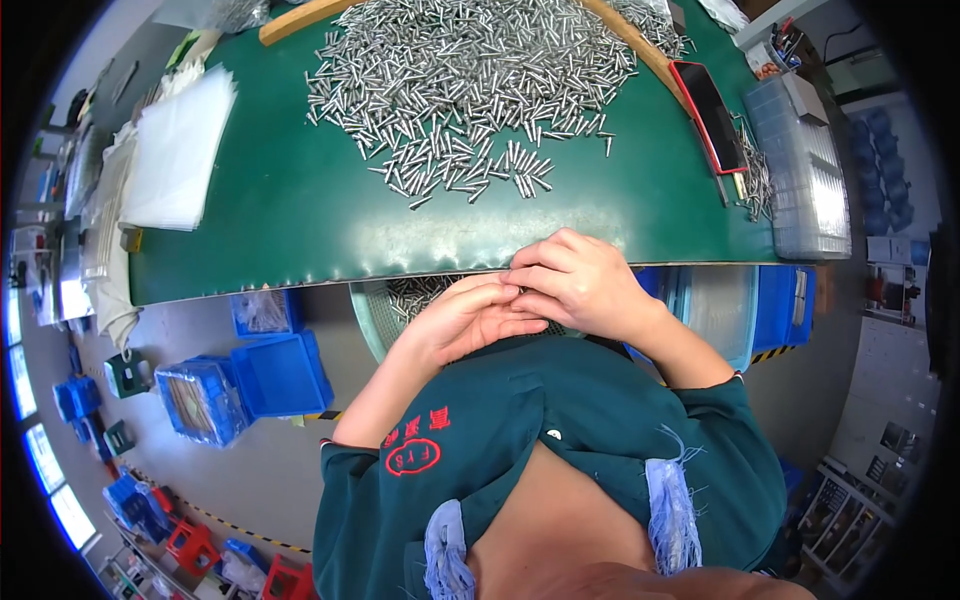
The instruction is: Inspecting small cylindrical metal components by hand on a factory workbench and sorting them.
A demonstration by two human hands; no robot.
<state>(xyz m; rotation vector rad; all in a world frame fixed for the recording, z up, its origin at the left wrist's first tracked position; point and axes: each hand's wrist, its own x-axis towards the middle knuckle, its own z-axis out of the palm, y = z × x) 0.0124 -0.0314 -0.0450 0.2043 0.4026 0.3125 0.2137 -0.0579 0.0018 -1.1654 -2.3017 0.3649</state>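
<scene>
My left hand [462, 318] and my right hand [572, 282] meet at the near edge of the green table [290, 210], fingers curled together around small metal pins that barely show between them. A big heap of the same silver pins [470, 80] is spread over the far middle of the table. Below my hands a round mesh basket [372, 312] holding more pins sits under the table edge, partly hidden by my wrists.
A stack of clear plastic bags [178, 150] lies at the table's left. A red-cased phone [708, 115] and a clear plastic box [800, 170] are at the right. Blue crates [280, 372] stand on the floor at left and right.
</scene>
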